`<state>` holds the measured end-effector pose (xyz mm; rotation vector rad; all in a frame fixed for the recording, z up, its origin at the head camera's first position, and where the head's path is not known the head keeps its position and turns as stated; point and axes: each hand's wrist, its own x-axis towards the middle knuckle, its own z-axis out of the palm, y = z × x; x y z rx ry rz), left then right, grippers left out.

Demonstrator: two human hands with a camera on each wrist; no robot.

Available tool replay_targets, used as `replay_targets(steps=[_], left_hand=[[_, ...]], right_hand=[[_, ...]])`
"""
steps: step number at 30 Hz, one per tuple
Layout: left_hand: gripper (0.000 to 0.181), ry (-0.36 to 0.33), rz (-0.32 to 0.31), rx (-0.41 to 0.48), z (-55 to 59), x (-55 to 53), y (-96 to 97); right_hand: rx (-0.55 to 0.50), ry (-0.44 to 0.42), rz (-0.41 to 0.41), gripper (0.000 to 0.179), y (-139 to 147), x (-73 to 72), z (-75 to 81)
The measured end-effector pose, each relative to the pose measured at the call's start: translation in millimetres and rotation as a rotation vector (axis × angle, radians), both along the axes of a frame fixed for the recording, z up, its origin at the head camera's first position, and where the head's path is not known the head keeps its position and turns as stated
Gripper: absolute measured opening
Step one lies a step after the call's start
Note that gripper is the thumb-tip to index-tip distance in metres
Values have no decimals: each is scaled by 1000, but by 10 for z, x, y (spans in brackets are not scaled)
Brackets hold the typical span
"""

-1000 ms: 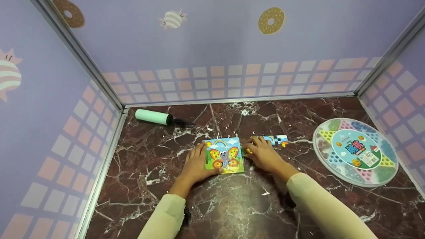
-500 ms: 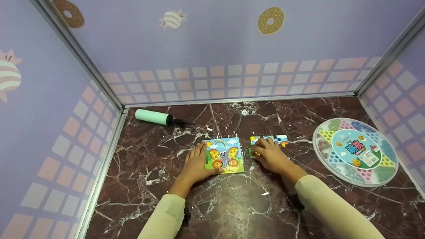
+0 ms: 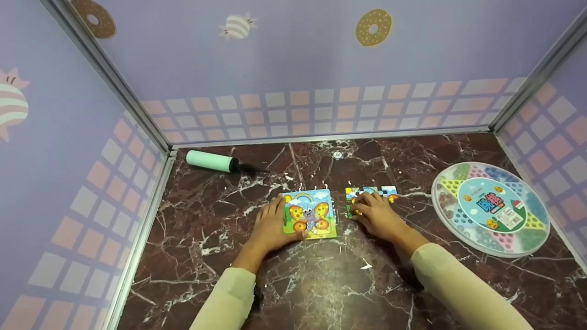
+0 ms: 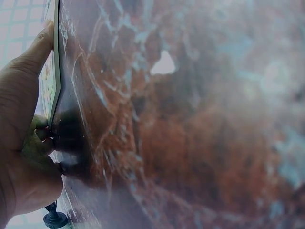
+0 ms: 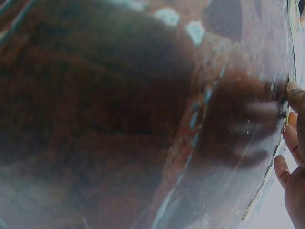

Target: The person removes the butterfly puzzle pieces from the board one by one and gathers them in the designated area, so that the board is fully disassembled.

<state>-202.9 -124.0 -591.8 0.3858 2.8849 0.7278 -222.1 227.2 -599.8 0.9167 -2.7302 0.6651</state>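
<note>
A square butterfly puzzle board [image 3: 316,208] lies flat on the dark marbled table. My left hand [image 3: 270,227] holds its lower left corner, fingers along the left side and thumb on the bottom edge. In the left wrist view, the thumb of that left hand [image 4: 24,81] lies against the board's edge [image 4: 56,71]. To the right of the board, the curled fingers of my right hand [image 3: 378,216] hold a green-edged puzzle piece [image 3: 349,211], mostly covered by the fingers. Just above it is a row of puzzle pieces [image 3: 389,190], partly hidden by the hand.
A round Chinese checkers box [image 3: 490,208] with a clear lid lies at the right. At the back left is a mint-green hand pump [image 3: 210,161] with a black nozzle. A small white disc [image 3: 337,156] lies near the back wall. Patterned panels [image 3: 293,68] enclose the table.
My right hand has drawn away to the right from the board, with the puzzle piece, which now sits just below the row's left end. The left hand and the board have stayed put.
</note>
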Motion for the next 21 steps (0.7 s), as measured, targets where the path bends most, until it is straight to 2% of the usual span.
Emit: replay_targets(steps=[11,21], left_hand=[[127,23,-3,1,-13,-4,-3],[129,9,0,-2,-18,-12,-1]], right_hand=[[-9,20,5,15,40,9,-7],[-23,4,5,19,42,20,-17]])
